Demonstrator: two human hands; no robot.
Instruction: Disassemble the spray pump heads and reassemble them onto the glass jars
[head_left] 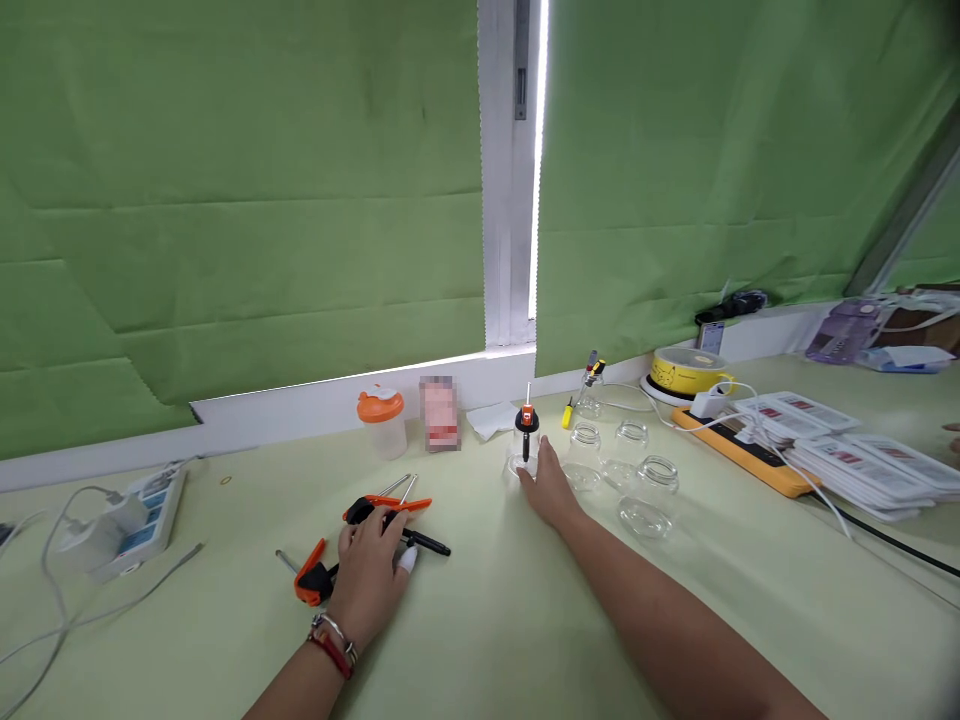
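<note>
My left hand (373,575) is curled over several orange-and-black bar clamps on the table, its fingers on a black clamp part (426,542). White tape covers one fingertip. One clamp (313,580) lies beside the wrist, and another (409,502) lies beyond the fingers. My right hand (551,487) is closed around the lower part of a small clear glass jar (517,462). An orange-and-black clamp (527,418) stands upright in this jar, its metal bar pointing up. Right of the hand, several clear jars (649,497) stand on the table.
A cup with an orange lid (381,408), a pink box (440,415) and white paper (492,420) stand or lie along the back wall. A power strip (154,525) with cables is at left. At right are an orange power strip (750,455), stacked cards (870,465) and a yellow container (690,372).
</note>
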